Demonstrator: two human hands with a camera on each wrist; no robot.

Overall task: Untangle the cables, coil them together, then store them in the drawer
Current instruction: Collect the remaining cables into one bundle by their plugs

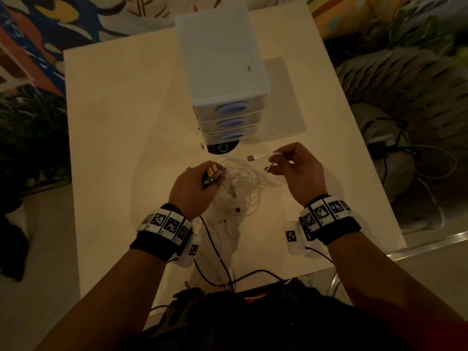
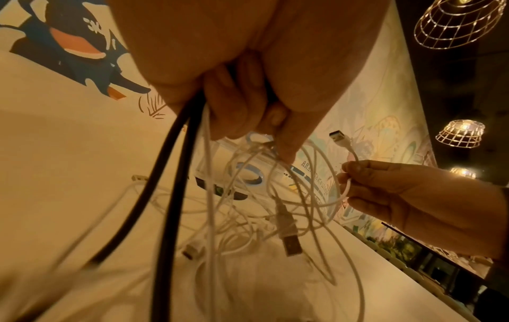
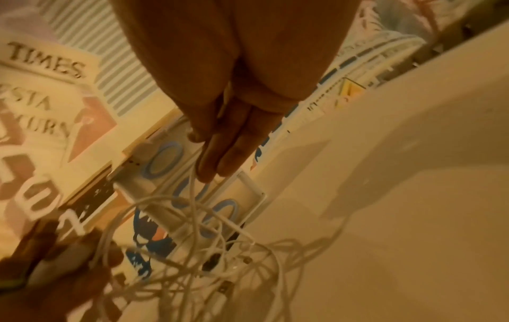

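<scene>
A drawer unit [image 1: 222, 72] is set on the table [image 1: 114, 110] at its far middle, with three drawers stacked one above another. Before it, the cables [image 1: 243, 178] are held in a tangle above the table, between the left hand [image 1: 195, 188] and the right hand [image 1: 301, 168]. A plug [image 1: 251, 158] is held out leftward from the right hand, toward the drawer unit's foot.

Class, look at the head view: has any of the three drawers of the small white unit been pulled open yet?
No. All three fronts of the drawer unit sit flush and closed, while both hands are still on the cables.
</scene>
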